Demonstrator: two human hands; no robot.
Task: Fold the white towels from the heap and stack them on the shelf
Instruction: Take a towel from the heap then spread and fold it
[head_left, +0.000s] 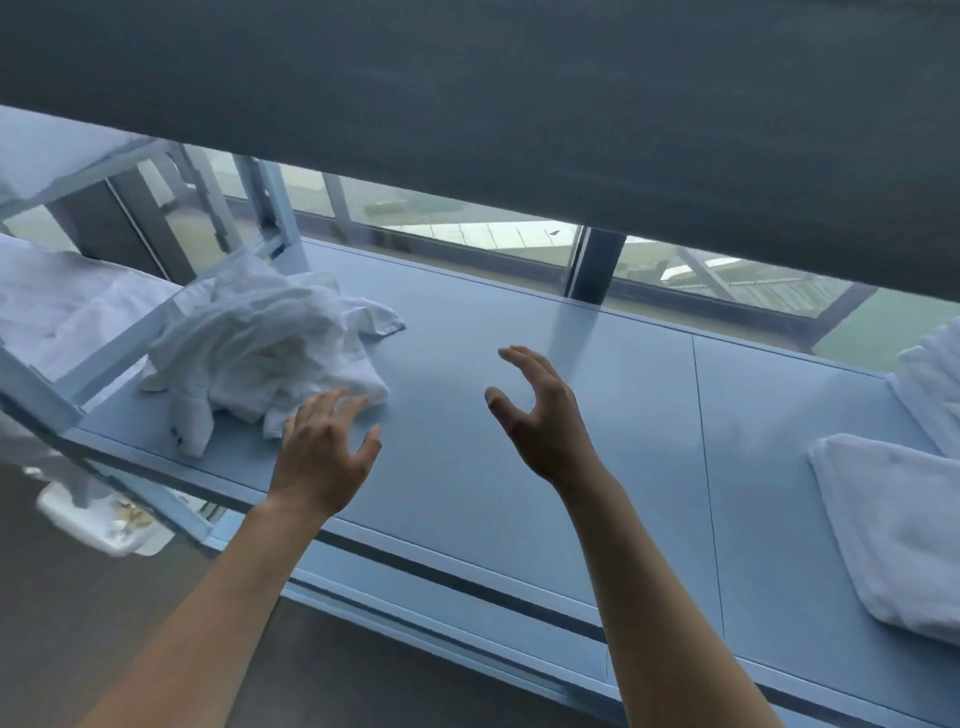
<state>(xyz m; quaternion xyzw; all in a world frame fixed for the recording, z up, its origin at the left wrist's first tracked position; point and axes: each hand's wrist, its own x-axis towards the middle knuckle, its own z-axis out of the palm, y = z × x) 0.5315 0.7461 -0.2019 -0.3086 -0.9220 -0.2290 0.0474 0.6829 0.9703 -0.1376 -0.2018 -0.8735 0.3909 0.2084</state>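
Head view: towel heap (260, 348) just beyond left grip (324, 457)

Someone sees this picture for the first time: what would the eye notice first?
A crumpled heap of white towels lies at the left of the pale blue surface. The open left grip reaches the heap's near edge, and the open right grip hovers mid-surface. A folded towel lies far right.

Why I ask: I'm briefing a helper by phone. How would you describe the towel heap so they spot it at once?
Find the long pale-blue table by the window. At its left end, beside the shelf frame, lies the heap. Unlike the flat folded towel at the right end, it is crumpled and loose.
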